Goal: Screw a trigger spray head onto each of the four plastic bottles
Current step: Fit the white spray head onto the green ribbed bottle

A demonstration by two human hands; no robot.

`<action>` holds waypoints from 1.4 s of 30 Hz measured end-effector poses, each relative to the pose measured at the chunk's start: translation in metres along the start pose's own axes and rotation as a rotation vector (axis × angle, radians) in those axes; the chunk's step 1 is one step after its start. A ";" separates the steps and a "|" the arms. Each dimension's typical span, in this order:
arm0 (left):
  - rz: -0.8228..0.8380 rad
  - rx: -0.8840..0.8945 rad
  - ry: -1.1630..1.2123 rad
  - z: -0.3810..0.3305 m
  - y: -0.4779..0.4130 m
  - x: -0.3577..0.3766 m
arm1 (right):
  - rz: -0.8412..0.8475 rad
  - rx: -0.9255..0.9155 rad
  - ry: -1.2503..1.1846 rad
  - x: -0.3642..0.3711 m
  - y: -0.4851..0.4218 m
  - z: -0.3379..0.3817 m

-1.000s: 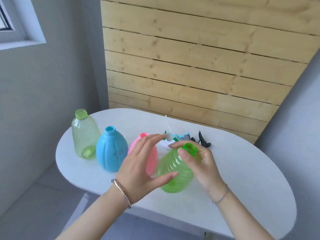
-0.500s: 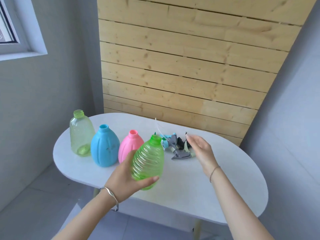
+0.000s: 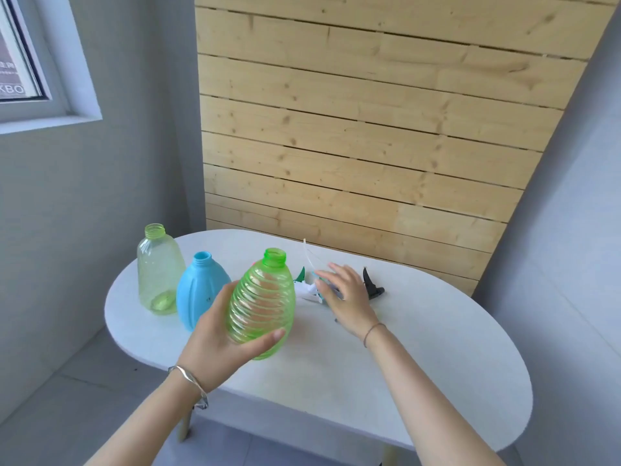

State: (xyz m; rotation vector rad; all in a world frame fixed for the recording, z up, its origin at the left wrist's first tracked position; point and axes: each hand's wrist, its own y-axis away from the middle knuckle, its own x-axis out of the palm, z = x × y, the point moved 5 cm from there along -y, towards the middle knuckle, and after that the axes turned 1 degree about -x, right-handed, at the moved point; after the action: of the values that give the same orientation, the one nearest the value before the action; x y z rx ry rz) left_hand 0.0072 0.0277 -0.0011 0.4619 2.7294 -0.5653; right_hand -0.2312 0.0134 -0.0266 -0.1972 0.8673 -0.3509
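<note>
While your left hand [image 3: 221,334] grips the ribbed green bottle [image 3: 262,304] upright above the near left of the white table [image 3: 420,358], your right hand [image 3: 346,294] lies flat, fingers spread, over the heap of spray heads [image 3: 311,290]. Left of these stand a blue bottle [image 3: 198,294] and a pale green one [image 3: 158,270].

Ribbed green bottle [image 3: 261,302] — upright, uncapped, held
</note>
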 end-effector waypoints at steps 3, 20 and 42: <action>-0.105 0.036 0.022 -0.006 -0.006 -0.017 | 0.188 0.031 0.176 0.024 -0.004 -0.005; -0.263 0.087 0.077 -0.003 -0.033 -0.046 | 0.182 0.089 0.452 0.051 -0.068 -0.009; -0.216 0.101 0.074 -0.011 -0.031 -0.025 | -0.028 0.455 -0.733 -0.021 -0.022 0.028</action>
State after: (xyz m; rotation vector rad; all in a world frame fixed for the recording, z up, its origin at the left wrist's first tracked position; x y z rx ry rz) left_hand 0.0156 -0.0007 0.0275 0.2167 2.8513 -0.7584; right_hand -0.2270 0.0016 0.0130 0.0882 0.0507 -0.4513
